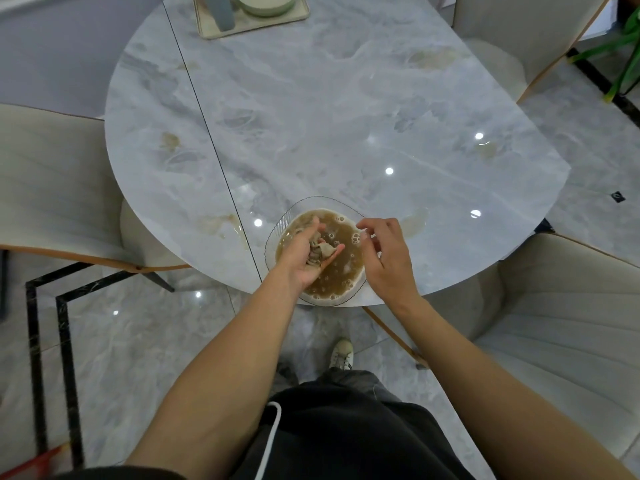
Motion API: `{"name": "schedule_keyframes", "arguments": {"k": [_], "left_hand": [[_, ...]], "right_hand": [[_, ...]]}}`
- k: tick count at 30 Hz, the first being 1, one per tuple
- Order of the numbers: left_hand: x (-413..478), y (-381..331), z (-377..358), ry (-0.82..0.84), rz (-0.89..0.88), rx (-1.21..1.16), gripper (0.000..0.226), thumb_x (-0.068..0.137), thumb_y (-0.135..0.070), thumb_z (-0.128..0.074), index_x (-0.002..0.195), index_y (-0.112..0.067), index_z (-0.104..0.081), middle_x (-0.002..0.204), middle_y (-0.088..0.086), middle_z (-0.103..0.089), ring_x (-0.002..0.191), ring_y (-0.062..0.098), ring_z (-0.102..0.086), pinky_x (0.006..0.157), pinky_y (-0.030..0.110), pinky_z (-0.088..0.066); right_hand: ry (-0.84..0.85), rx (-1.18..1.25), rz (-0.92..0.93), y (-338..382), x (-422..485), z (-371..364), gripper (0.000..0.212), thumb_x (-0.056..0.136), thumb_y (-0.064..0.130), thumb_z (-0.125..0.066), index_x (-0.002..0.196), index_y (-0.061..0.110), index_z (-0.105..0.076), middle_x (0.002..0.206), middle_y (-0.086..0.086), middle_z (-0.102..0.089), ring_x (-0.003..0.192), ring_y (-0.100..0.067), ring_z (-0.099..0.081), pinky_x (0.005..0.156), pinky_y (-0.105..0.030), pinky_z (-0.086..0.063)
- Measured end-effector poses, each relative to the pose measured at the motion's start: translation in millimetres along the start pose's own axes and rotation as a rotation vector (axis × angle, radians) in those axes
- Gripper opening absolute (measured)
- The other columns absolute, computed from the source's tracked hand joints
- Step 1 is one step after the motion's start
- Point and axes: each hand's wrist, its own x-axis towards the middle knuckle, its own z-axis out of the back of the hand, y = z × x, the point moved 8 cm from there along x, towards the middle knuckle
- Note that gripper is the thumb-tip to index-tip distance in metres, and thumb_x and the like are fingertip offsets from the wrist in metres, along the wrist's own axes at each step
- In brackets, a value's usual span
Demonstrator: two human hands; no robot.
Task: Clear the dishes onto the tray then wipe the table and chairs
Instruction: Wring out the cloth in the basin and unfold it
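A clear glass bowl point(277, 233) of murky brown, bubbly water stands at the near edge of the marble table point(346, 116). My left hand point(304, 254) is over the bowl, closed around a wet, crumpled cloth point(320, 251). My right hand point(384, 258) hovers at the bowl's right rim with its fingers apart and nothing in it. At the far edge of the table a beige tray point(294, 17) holds a pale bowl point(263, 3) and a grey cup point(218, 12).
Brownish stains point(169, 140) mark the tabletop at the left, near the bowl and at the right. Cream chairs stand at the left point(52, 188), near right point(561, 306) and far right point(512, 29). Green plant leaves point(627, 53) show at the right edge.
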Motion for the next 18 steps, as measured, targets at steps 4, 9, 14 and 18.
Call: {"name": "schedule_keyframes", "arguments": {"k": [4, 9, 14, 18], "left_hand": [[-1.6, -0.3, -3.5, -0.009, 0.030, 0.042, 0.050, 0.094, -0.057, -0.063, 0.087, -0.008, -0.073, 0.073, 0.007, -0.065, 0.061, 0.016, -0.059, 0.051, 0.027, -0.049], [-3.4, -0.9, -4.2, -0.064, 0.029, 0.128, 0.038, 0.093, -0.049, -0.062, 0.076, -0.015, -0.066, 0.069, 0.003, -0.057, 0.054, 0.016, -0.051, 0.042, 0.023, -0.039], [-6.6, 1.6, -6.0, -0.091, 0.048, 0.220, 0.041, 0.100, -0.038, -0.055, 0.063, -0.021, -0.058, 0.057, -0.001, -0.051, 0.042, 0.012, -0.040, 0.035, 0.017, -0.026], [-6.0, -0.4, -5.0, -0.135, 0.061, 0.245, 0.047, 0.099, -0.036, -0.058, 0.054, -0.023, -0.056, 0.051, -0.006, -0.046, 0.036, 0.008, -0.041, 0.032, 0.015, -0.029]], "right_hand": [[0.004, -0.009, 0.001, -3.0, -1.7, -1.8, 0.018, 0.106, 0.016, -0.051, 0.118, 0.018, -0.065, 0.113, 0.001, -0.051, 0.088, -0.011, -0.061, 0.076, -0.028, -0.055], [-0.001, -0.012, 0.019, -3.4, -0.1, -2.5, 0.018, 0.105, 0.017, -0.053, 0.117, 0.020, -0.066, 0.112, 0.000, -0.050, 0.086, -0.013, -0.062, 0.075, -0.026, -0.054], [-0.004, -0.021, 0.001, -8.5, 2.8, -3.3, 0.018, 0.105, 0.017, -0.053, 0.116, 0.017, -0.067, 0.110, -0.001, -0.051, 0.084, -0.009, -0.060, 0.074, -0.019, -0.050], [-0.008, -0.013, -0.022, -13.5, 4.4, -4.0, 0.018, 0.105, 0.017, -0.052, 0.113, 0.016, -0.068, 0.107, 0.000, -0.052, 0.081, -0.008, -0.058, 0.074, -0.014, -0.044]]}}
